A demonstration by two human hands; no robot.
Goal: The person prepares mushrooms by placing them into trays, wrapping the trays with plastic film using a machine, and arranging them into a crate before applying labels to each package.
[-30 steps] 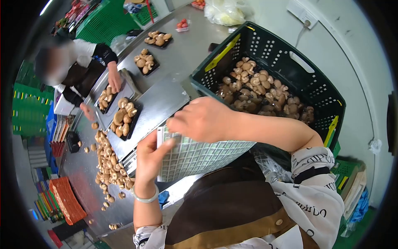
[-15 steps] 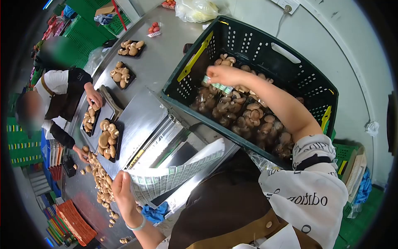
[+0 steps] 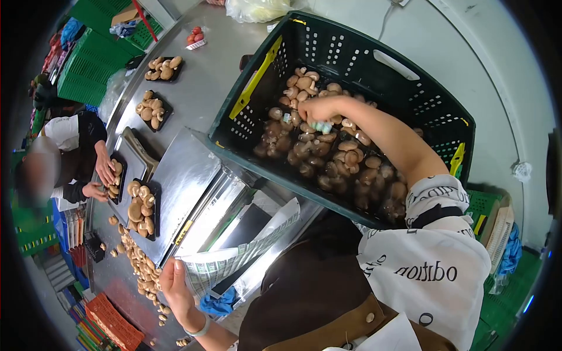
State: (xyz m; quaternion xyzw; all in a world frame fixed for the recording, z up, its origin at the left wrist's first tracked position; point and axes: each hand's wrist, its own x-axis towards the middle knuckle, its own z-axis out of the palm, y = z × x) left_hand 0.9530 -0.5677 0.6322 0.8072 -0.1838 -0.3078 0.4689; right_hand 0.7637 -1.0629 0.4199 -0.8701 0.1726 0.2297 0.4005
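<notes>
My left hand point(image 3: 180, 295) pinches the edge of a curling sheet of printed labels point(image 3: 234, 257), left of my brown apron. Inside a dark green crate point(image 3: 269, 173), my right hand point(image 3: 321, 110) reaches down over wrapped packs of mushrooms point(image 3: 307, 149). Its fingers are closed on a few small green-and-white labels point(image 3: 321, 126), partly covered by the hand. A small label point(image 3: 287, 117) sits on a pack just left of that hand. The fingertips are partly hidden, so contact with a pack cannot be made out.
Left of the crate stands a metal wrapping machine point(image 3: 193, 169). Black trays of mushrooms point(image 3: 140, 209) lie beyond it, with loose mushrooms point(image 3: 139, 257) on the steel table. A co-worker's hands point(image 3: 104, 169) are at another tray. A red basket point(image 3: 114, 322) lies at lower left.
My right hand has lowered toward the packs, and a label now shows on one pack beside it. My left hand keeps the sheet. The co-worker's hands have come together at a tray.
</notes>
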